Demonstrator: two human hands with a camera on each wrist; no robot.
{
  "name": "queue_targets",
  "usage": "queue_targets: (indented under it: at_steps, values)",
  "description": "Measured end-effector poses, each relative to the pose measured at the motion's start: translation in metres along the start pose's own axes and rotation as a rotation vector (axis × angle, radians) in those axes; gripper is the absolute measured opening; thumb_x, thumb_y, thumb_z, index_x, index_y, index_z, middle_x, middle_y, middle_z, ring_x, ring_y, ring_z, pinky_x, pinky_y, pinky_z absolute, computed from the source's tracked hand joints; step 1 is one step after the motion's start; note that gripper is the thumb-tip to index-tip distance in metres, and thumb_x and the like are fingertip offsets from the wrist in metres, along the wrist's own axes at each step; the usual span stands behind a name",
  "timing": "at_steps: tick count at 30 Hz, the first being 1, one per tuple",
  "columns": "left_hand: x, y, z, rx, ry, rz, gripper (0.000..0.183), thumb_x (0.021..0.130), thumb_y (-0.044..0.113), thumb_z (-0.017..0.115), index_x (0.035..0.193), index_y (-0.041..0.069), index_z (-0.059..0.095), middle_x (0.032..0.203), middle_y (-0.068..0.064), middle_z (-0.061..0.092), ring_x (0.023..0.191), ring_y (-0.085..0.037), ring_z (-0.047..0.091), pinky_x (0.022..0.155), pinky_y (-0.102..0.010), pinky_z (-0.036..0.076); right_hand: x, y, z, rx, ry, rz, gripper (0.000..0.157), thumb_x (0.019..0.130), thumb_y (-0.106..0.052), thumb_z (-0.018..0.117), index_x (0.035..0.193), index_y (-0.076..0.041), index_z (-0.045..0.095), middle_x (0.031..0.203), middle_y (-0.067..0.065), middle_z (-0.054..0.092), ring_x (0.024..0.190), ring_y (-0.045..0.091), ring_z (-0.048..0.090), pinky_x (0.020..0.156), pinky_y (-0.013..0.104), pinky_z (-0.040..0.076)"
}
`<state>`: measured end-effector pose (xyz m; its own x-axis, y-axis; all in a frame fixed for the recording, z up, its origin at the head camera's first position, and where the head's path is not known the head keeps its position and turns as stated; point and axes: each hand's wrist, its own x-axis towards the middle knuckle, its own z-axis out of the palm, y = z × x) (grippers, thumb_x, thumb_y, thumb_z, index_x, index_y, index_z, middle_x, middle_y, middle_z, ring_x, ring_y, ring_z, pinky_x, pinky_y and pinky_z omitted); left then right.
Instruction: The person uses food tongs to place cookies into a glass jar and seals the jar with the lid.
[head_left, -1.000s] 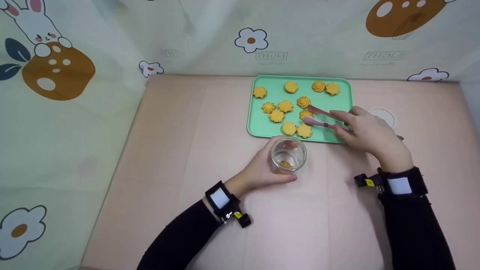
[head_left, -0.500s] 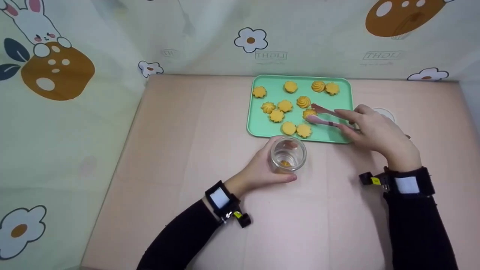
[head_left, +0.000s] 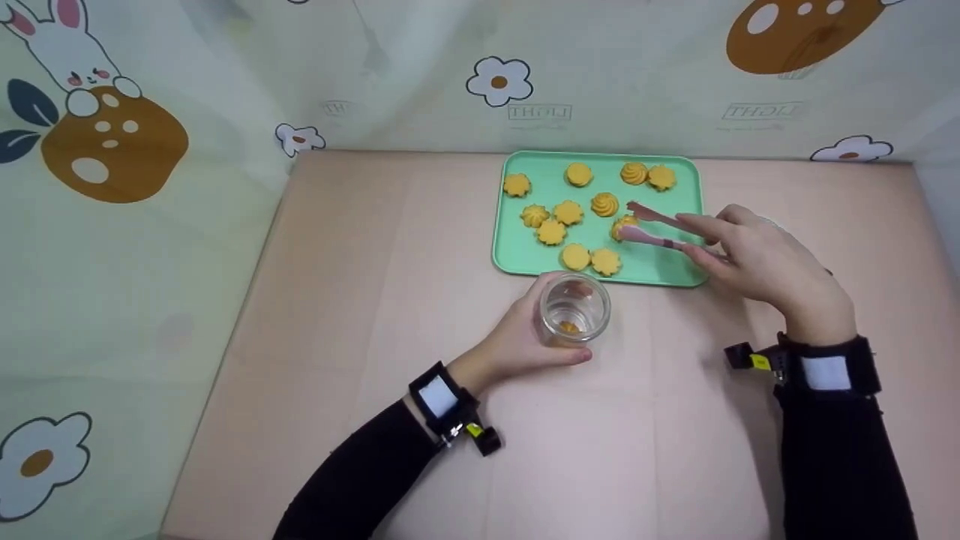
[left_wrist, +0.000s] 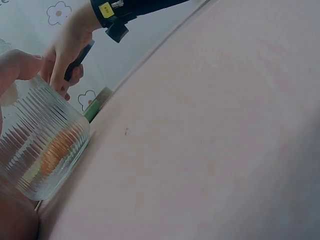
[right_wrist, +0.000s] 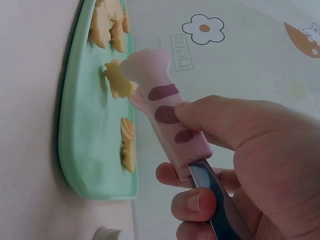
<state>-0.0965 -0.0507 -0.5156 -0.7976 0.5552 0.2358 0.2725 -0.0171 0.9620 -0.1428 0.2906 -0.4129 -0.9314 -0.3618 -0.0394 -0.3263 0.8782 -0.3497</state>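
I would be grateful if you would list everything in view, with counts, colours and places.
table: one, pale pink, across the lower head view
backdrop: one, pale green-white, printed, behind the table
tray: one, green, near the table's far edge
tray cookies: eleven, golden, on the tray
jar: one, clear, in front of the tray
jar cookie: at least one, golden, inside the jar
tongs: one pair, pink ends, over the tray
round item: one, white, beside the tray, mostly hidden
wrist straps: two, black, at the wrists
sleeves: two, black, on the arms
left hand: one, bare, grip round the jar
right hand: one, bare, grip round the tongs
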Motion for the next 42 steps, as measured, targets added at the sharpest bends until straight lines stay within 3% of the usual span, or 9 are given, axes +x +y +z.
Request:
queue_targets:
  at_steps: [8, 12, 20, 26, 31, 42]
  values:
    - [0.0, 0.0, 0.0, -0.002, 0.008, -0.014, 0.094, 0.077, 0.02, 0.101, 0.155, 0.022, 0.048, 0.147, -0.007, 0.064, 0.14, -0.021, 0.058, 0.126, -0.04, 0.04, -0.004, -0.003, -0.004, -0.008, 0.027, -0.009, 0.048, 0.106, -0.026, 0.074, 0.152, -0.015, 0.066, 0.114, 0.019, 0.065, 0.086, 0.029, 0.063, 0.072, 0.049, 0.055]
    - [0.0, 0.001, 0.0, -0.005, 0.007, -0.023, 0.094, 0.078, 0.021, 0.1, 0.155, 0.022, 0.047, 0.148, -0.007, 0.064, 0.14, -0.019, 0.058, 0.126, -0.04, 0.04, -0.008, -0.004, -0.008, 0.008, 0.07, -0.056, 0.046, 0.106, -0.024, 0.075, 0.151, -0.016, 0.068, 0.114, 0.018, 0.066, 0.086, 0.028, 0.065, 0.07, 0.046, 0.054]
    - [0.0, 0.0, 0.0, -0.008, -0.001, 0.0, 0.094, 0.078, 0.017, 0.1, 0.155, 0.018, 0.047, 0.147, -0.01, 0.063, 0.14, -0.025, 0.058, 0.126, -0.04, 0.04, -0.031, -0.029, -0.032, 0.124, 0.241, -0.327, 0.05, 0.096, -0.007, 0.082, 0.145, -0.016, 0.072, 0.107, 0.002, 0.064, 0.071, 0.006, 0.052, 0.063, 0.015, 0.043]
    - [-0.002, 0.0, 0.0, 0.01, 0.008, -0.052, 0.099, 0.077, 0.021, 0.101, 0.158, 0.018, 0.045, 0.149, 0.001, 0.062, 0.14, -0.021, 0.058, 0.124, -0.04, 0.042, -0.047, -0.057, -0.043, 0.199, 0.199, -0.485, 0.058, 0.091, -0.001, 0.083, 0.146, -0.017, 0.072, 0.112, 0.0, 0.065, 0.072, 0.002, 0.051, 0.062, 0.014, 0.043]
    - [-0.003, 0.002, 0.0, -0.004, -0.001, -0.087, 0.103, 0.078, 0.023, 0.1, 0.162, 0.021, 0.042, 0.152, 0.004, 0.06, 0.141, -0.016, 0.057, 0.123, -0.039, 0.044, -0.052, -0.076, -0.041, 0.107, 0.151, -0.485, 0.051, 0.093, -0.013, 0.085, 0.142, -0.021, 0.075, 0.11, -0.003, 0.065, 0.07, 0.0, 0.049, 0.057, 0.014, 0.043]
    - [-0.001, 0.001, -0.001, -0.003, -0.005, -0.034, 0.102, 0.078, 0.02, 0.1, 0.161, 0.021, 0.042, 0.152, 0.005, 0.061, 0.145, -0.018, 0.055, 0.126, -0.039, 0.04, -0.053, -0.092, -0.034, -0.01, 0.135, -0.426, 0.046, 0.093, -0.022, 0.08, 0.139, -0.026, 0.076, 0.102, -0.003, 0.067, 0.074, 0.006, 0.051, 0.055, 0.026, 0.046]
